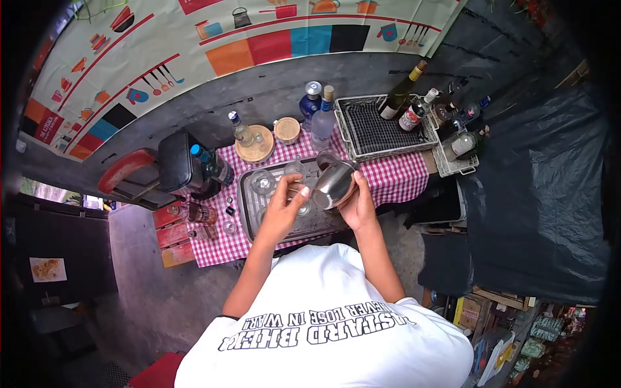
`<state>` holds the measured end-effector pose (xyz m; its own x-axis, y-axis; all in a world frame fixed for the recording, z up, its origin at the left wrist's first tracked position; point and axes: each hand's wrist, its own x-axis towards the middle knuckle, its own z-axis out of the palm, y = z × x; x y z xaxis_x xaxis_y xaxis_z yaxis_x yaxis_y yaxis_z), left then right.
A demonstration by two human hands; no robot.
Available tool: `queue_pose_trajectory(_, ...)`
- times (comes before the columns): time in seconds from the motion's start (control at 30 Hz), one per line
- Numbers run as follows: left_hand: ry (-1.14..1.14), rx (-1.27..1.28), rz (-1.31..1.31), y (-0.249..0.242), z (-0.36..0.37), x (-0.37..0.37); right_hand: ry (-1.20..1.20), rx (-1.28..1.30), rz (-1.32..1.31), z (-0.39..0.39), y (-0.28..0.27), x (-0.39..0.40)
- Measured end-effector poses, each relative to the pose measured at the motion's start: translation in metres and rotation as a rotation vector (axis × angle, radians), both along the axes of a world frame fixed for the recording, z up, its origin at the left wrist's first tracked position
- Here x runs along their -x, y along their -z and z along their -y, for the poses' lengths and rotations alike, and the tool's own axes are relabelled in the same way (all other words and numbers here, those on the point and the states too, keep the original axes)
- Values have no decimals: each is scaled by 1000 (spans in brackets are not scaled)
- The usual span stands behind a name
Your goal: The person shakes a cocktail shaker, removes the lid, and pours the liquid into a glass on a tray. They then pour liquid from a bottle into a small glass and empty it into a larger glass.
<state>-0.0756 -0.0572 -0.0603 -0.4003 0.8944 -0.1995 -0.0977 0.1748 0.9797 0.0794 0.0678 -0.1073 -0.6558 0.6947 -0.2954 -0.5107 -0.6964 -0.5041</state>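
A shiny metal cup (333, 185), tilted over the tray, is held in my right hand (359, 205), whose fingers wrap round its right side. My left hand (286, 205) is just left of the cup, with thumb and forefinger close together; whatever lies between them is too small to make out. Below both hands is a dark metal tray (249, 216) holding several clear glasses, one of them a round glass (262, 182) left of my left hand. A darker glass (326, 159) stands just behind the metal cup.
A checked cloth (217, 251) covers the table. Behind the tray stand a blue bottle (310, 103), a frosted bottle (322, 126) and a round wooden board (254, 154). A wire basket (362, 129) with bottles is at the back right. More bottles stand left, near a black container (178, 161).
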Motion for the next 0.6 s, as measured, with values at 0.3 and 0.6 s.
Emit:
queue_pose_trajectory(0.3, 397, -284, 308, 8, -8, -34, -139, -1250, 336, -6, -74, -43)
queue_pose_trajectory(0.6, 231, -380, 331, 3, -16, -74, -212, -1456, 165, -22, -106, -71)
